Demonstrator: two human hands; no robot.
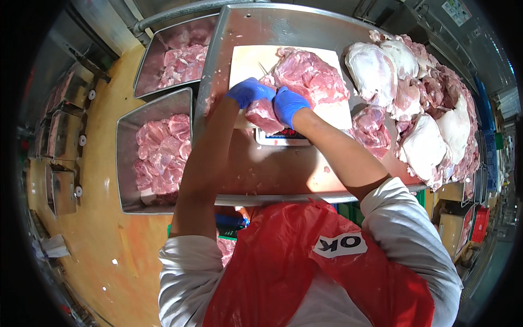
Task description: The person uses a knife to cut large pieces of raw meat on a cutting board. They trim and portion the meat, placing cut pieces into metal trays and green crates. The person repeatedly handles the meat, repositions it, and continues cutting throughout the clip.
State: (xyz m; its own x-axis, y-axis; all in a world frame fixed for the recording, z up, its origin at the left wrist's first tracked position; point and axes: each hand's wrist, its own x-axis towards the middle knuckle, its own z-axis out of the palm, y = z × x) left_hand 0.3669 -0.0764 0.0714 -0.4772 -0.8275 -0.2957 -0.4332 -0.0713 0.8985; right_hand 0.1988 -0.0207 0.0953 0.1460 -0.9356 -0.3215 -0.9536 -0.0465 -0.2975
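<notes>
2 blue-gloved hands are at work close together over the near half of a pale cutting board [248, 59]. Your left hand [250, 92] is clamped on the upper left end of a small piece of meat [262, 116]. Your right hand [290, 106] is curled in against the right side of the same piece; whether its fingers grip the meat or something hidden cannot be told.

The small piece of meat lies between your hands and overhangs the near edge of the board. Whether it is joined to the large cut of meat [313, 76] behind it cannot be told. The large cut rests on the board, just beyond your hands.

A scale [294, 140] shows at the near edge of the board, partly covered by the small piece. The board is on a steel table [259, 163].

To the right of the board, 1 loose cut [371, 131] lies beside a large heap of meat [422, 143], in which several pieces show pale skin. To the left of the table stand 2 steel bins: the near bin [119, 158] and the far bin [147, 65], each containing pink cuts.
</notes>
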